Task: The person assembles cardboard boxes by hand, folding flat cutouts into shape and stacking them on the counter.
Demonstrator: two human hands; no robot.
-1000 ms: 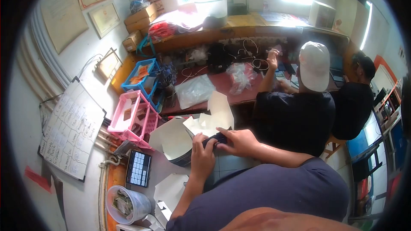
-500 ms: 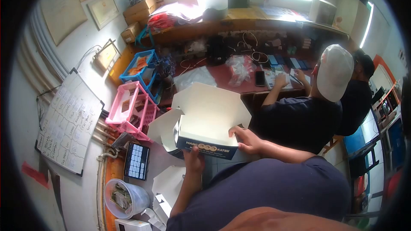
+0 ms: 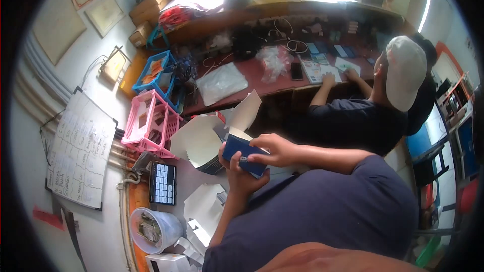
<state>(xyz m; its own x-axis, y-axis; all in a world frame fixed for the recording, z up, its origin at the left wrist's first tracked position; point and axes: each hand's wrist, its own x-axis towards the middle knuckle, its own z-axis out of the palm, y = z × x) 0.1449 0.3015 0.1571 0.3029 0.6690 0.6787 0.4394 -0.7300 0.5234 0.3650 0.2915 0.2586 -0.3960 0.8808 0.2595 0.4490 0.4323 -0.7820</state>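
Note:
A dark blue cardboard food box (image 3: 235,147) is tilted in front of me, with a blue outer face toward the camera. Its open white flap (image 3: 247,113) stands out at the far side. My left hand (image 3: 243,177) grips the box from the near left, fingers bent over its edge. At the right end, my right hand (image 3: 276,150) is closed on the same box, fingers pressing on the blue face. Just left of it, a second open box (image 3: 194,138) with a white inside sits on the counter. Another opened white box (image 3: 204,206) lies nearer to my left forearm.
A tablet (image 3: 163,184) stands by the wall, above a clear bucket (image 3: 169,229) holding papers. Pink basket (image 3: 138,126) and blue basket (image 3: 151,73) racks line the left. A person in a white cap (image 3: 405,73) works at the red table (image 3: 217,102), to the right.
The box has turned from open side up to its blue outer face showing. Both hands have shifted their grip and come closer together. My view has moved slightly right.

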